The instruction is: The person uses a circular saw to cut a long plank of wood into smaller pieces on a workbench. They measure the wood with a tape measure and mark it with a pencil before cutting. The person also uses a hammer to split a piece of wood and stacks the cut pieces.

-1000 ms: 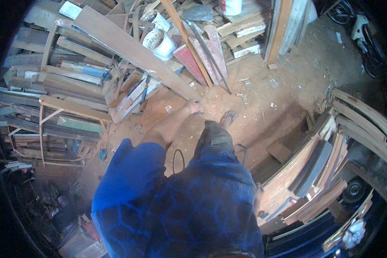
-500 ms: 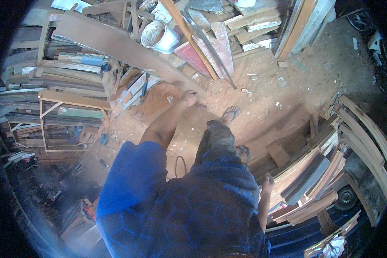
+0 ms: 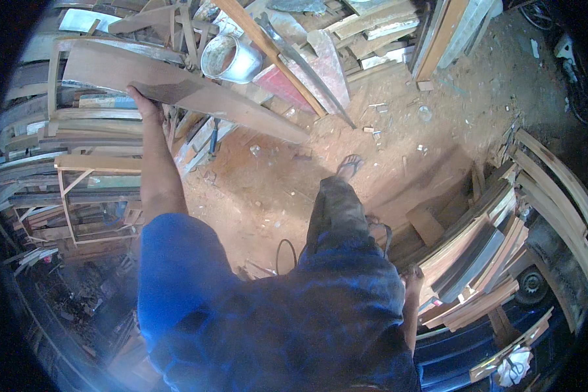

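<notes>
A long, wide wooden board [image 3: 196,91] slants from the upper left down to the dirt floor, its narrow end low near the middle. At its lower edge, toward the upper end, my left hand [image 3: 146,104] grips it; part of the fingers is hidden by the board. My left arm is stretched forward. On the right, beside stacked planks [image 3: 460,268], hangs my right hand [image 3: 413,277] with curled fingers; what it holds, if anything, does not show.
A white bucket [image 3: 232,59] stands behind the board, next to leaning timber strips [image 3: 294,72]. A blue-handled tool [image 3: 213,137] lies below the board. Wood piles [image 3: 98,179] line the left side. Small scraps dot the dirt floor [image 3: 385,144]. A wheel [image 3: 531,285] shows at right.
My left hand has moved from the board's low end by the floor up and left along its edge. The view has shifted slightly; my right hand stays beside the planks.
</notes>
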